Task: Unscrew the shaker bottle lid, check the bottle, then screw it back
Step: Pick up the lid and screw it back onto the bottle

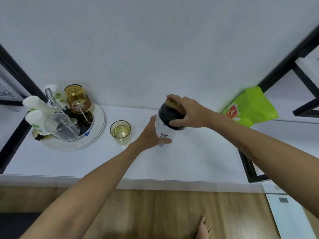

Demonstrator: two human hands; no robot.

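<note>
A white shaker bottle point(162, 131) with black lettering stands upright on the white counter point(198, 156), right of centre. Its black lid point(166, 112) with a yellowish cap sits on top. My left hand point(152, 133) wraps around the bottle's body from the left. My right hand point(185, 112) comes over from the right and grips the lid, fingers curled around its rim. Most of the cap is hidden under my right fingers.
A yellow glass point(120, 131) with pale liquid stands just left of the bottle. Further left, a round tray point(99, 133) holds upturned glasses, an amber glass point(77, 99) and white cups. A green bag point(250, 107) leans at the back right. Black frame legs flank both sides.
</note>
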